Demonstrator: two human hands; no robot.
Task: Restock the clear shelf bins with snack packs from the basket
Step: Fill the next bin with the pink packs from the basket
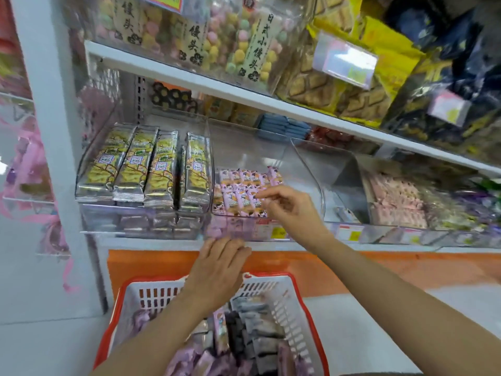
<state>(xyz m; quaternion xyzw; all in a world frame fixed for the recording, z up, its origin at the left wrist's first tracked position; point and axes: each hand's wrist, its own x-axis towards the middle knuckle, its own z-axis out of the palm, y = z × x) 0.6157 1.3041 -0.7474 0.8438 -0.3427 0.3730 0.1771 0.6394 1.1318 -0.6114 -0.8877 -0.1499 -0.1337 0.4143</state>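
From the head camera, looking down along a shop shelf: the right hand is inside the middle clear bin, its fingers bent and the thumb and forefinger drawn together on the top edge of one of the pink snack packs. These stand in rows at the front left of that bin, and the rest of the bin behind and to the right of them is bare. The left hand is lower, knuckles up, with its curled fingertips against the front edge of the shelf just below that bin. A blurred purple patch sits right at the fingertips, and I cannot tell whether the hand holds anything. Below both forearms is the basket, white lattice walls with a red rim, and in it lie purple and grey snack packs heaped loosely. Just left of the middle bin, a second bin holds yellow and silver biscuit packs standing upright side by side. To the right, another bin has pale pink packets. Yellow price tags run along the shelf front, above an orange strip. On the upper shelf stand bags of coloured round sweets
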